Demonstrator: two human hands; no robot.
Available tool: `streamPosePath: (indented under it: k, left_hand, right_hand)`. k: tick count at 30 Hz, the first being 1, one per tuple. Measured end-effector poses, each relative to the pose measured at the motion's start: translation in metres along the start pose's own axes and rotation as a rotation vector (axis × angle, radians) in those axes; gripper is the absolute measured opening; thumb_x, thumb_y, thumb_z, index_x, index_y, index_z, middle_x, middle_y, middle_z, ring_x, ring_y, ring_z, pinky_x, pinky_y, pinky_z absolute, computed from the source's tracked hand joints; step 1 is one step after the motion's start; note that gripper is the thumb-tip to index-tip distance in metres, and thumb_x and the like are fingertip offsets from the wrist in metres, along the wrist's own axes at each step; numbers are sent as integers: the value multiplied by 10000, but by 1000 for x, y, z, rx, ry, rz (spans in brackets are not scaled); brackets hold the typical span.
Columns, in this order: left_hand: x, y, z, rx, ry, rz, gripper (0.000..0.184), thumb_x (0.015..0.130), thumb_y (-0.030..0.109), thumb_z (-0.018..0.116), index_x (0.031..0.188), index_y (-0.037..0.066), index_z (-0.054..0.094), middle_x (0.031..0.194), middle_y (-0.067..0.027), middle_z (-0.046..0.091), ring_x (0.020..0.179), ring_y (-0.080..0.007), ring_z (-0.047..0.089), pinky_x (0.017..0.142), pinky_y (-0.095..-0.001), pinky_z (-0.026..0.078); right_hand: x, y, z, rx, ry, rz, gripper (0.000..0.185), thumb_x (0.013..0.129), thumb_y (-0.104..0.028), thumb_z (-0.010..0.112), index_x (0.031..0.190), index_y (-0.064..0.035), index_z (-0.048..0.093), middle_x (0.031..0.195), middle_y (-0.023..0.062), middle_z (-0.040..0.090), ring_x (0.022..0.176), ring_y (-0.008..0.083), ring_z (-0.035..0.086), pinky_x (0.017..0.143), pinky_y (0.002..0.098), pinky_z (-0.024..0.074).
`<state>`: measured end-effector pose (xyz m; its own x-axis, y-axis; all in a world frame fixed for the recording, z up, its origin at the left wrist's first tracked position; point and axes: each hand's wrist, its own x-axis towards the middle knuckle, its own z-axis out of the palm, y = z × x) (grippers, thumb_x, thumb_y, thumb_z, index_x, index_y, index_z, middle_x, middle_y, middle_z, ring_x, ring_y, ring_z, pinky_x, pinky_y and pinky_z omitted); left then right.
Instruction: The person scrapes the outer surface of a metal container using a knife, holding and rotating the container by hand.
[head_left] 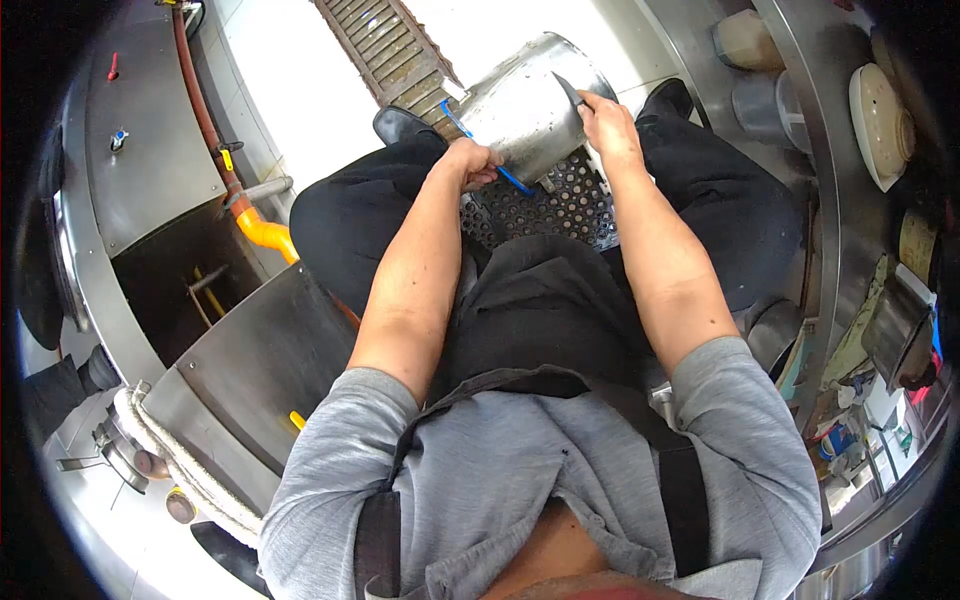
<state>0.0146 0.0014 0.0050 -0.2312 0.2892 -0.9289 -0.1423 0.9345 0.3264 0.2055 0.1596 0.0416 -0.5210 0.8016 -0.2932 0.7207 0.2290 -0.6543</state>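
A large metal cylinder [530, 105] lies on its side on the floor between my feet, beside a dark mat with round holes [560, 205]. My left hand [474, 163] is closed round a thin blue strip [515, 181] at the cylinder's near left side; the strip runs out past both sides of the fist. My right hand [608, 125] grips a dark, pointed blade-like tool [567, 89] over the cylinder's right part, its tip pointing up and left. Whether the tool touches the metal cannot be told.
A rusty floor grate [385, 45] runs beyond my left shoe. Steel cabinets [150, 130] with a red and orange pipe [265, 232] stand at the left. Steel shelving [800, 60] with bowls [880, 125] lines the right side.
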Motion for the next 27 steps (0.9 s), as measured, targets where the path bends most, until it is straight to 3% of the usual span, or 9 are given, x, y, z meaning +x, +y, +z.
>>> streamPosePath:
  k: [2,5,15,22,25,27]
  left_hand:
    - [-1,1,-1,4,9,-5,228,789,89,709,932,-81,659,876,-158,684,756,-249,689,644,-315,593]
    - [2,-3,0,3,5,-20,233,790,88,711,936,-85,655,893,-160,682,775,-257,689,652,-323,595]
    - [-2,1,-1,11,13,-2,233,775,79,718,924,-89,656,891,-175,678,741,-263,691,651,-331,599]
    - [5,-6,-3,-29,-25,9,233,767,84,721,913,-86,658,848,-166,681,732,-262,691,631,-328,597]
    - [6,-6,-3,-29,-12,26,222,764,153,747,862,-34,681,838,-126,695,679,-222,678,582,-325,562]
    - [2,-3,-3,3,-15,-5,218,770,78,718,916,-75,663,843,-169,681,731,-255,688,644,-329,589]
  right_hand:
    - [0,-1,4,-48,-28,17,313,880,-191,578,1177,-112,635,1081,182,649,1053,344,603,941,402,458]
    - [-8,-6,17,-110,-164,-130,292,882,-193,571,1162,-208,652,1061,162,656,1020,346,612,928,436,467]
    - [9,-13,1,-85,-90,4,304,899,-201,559,1193,-165,627,1083,166,652,1034,343,604,937,432,467]
    - [10,-11,14,-125,-107,-36,303,901,-194,548,1193,-170,627,1100,158,648,1050,339,600,934,440,469]
    - [8,-16,17,-120,-190,-97,301,886,-196,555,1174,-194,640,1088,154,651,1034,342,607,920,444,472]
    - [1,-21,21,-114,-184,-126,288,876,-181,568,1151,-161,653,1060,173,653,1023,348,608,916,437,469]
